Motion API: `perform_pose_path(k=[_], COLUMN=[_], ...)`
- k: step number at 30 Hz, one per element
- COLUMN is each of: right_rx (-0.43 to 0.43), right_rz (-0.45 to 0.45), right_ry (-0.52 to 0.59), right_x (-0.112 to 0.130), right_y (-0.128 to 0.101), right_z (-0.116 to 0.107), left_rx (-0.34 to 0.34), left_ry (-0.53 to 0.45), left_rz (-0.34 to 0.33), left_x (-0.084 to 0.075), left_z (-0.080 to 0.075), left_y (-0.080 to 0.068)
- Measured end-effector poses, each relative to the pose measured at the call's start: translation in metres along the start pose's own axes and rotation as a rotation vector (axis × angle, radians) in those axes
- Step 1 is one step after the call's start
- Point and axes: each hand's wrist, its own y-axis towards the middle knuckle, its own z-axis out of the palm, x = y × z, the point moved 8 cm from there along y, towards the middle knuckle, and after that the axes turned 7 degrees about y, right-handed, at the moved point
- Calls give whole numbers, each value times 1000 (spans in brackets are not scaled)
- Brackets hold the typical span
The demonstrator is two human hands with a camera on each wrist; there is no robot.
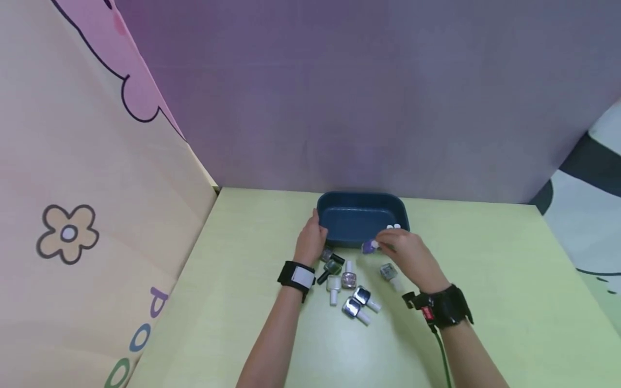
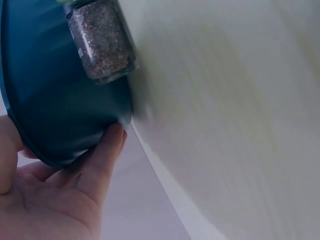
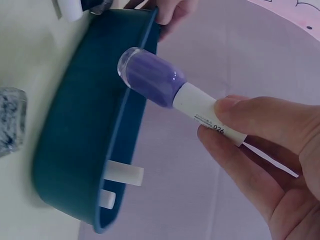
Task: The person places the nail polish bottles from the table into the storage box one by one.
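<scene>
Between thumb and fingers, my right hand (image 1: 409, 256) pinches the white cap of a purple nail polish bottle (image 3: 152, 79). The bottle hangs tilted at the near rim of a dark teal tray (image 1: 361, 218), its glass end toward the tray. At the tray's left end, my left hand (image 1: 310, 241) grips the wall, thumb at the rim and fingers along the outside in the left wrist view. Two white caps (image 3: 125, 173) stick up inside the tray's right near corner. Close to my left hand lies a dark glitter polish bottle (image 2: 102, 42).
Several nail polish bottles lie on the pale table (image 1: 218, 323) before the tray, among them a green one (image 1: 332, 267), a pink glitter one (image 1: 349, 279) and a silver one (image 1: 351, 307). A speckled bottle (image 1: 388, 271) lies beneath my right wrist. Behind the tray rises a purple backdrop (image 1: 368, 108).
</scene>
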Motion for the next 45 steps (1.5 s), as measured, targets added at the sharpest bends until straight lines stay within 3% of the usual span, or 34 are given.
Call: perform_pose_path(k=[14, 21, 34, 45], right_rx=[-72, -93, -95, -73], right_rz=[14, 17, 24, 57], right_ry=[-17, -1, -9, -28], right_x=[1, -4, -24, -32], right_y=[6, 9, 12, 6], right_z=[-21, -16, -1, 17], left_rx=[9, 8, 5, 10], left_ry=[-10, -2, -15, -32], left_rz=[17, -4, 11, 0], left_x=[-3, 3, -1, -5], left_z=[-3, -5, -2, -4], left_y=[1, -2, 1, -6])
